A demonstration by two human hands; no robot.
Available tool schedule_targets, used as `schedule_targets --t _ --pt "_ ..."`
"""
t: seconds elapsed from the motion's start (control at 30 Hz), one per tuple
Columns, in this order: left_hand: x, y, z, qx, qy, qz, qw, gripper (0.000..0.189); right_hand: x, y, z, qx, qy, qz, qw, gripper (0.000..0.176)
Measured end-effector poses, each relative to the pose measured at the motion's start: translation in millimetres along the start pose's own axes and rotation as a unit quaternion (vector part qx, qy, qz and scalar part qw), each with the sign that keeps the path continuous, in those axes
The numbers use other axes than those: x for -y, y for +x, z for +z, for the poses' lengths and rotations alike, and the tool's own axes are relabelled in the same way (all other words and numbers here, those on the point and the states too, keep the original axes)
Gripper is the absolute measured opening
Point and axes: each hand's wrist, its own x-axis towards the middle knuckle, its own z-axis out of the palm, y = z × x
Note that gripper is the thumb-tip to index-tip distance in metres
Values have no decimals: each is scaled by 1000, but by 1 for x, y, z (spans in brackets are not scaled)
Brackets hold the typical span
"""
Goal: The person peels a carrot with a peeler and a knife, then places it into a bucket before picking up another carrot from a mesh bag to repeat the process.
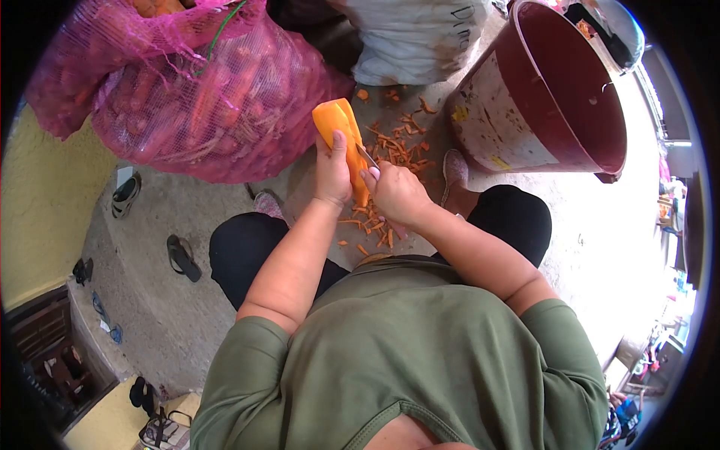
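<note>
My left hand (332, 174) is closed round a large orange carrot (334, 116), its thick end pointing away from me and its thin end toward my lap. The surface looks peeled and smooth. My right hand (399, 196) grips a small knife (367, 157), its handle mostly hidden by the fingers. The blade lies against the right side of the carrot. Beneath both hands, orange peelings (405, 150) are scattered over the concrete floor between my feet.
A pink mesh sack (217, 105) full of carrots stands at the front left. Beyond is a white sack (412, 37) with dark lettering. A large red bucket (510, 105) stands at the front right. Loose sandals (184, 259) lie on the floor at left, near a yellow wall (45, 210).
</note>
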Motion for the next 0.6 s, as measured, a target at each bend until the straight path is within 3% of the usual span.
schedule_targets --t 0.07,0.13,0.27,0.53,0.6 --pt "-1 -2 0 -20 -13 -20 1000 52 -11 -6 11 9 -23 7 1000 43" --pt "-11 4 -3 -12 -5 24 1000 54 -13 -14 9 39 -30 2 999 43" --pt "-23 9 -12 3 -102 -91 991 57 -5 -20 -21 114 21 -6 993 42" --pt "-15 6 -9 24 -131 -145 980 64 18 4 -49 11 39 -74 996 44" --pt "-10 9 -13 63 -153 -161 973 65 21 8 -48 10 34 -69 997 45"
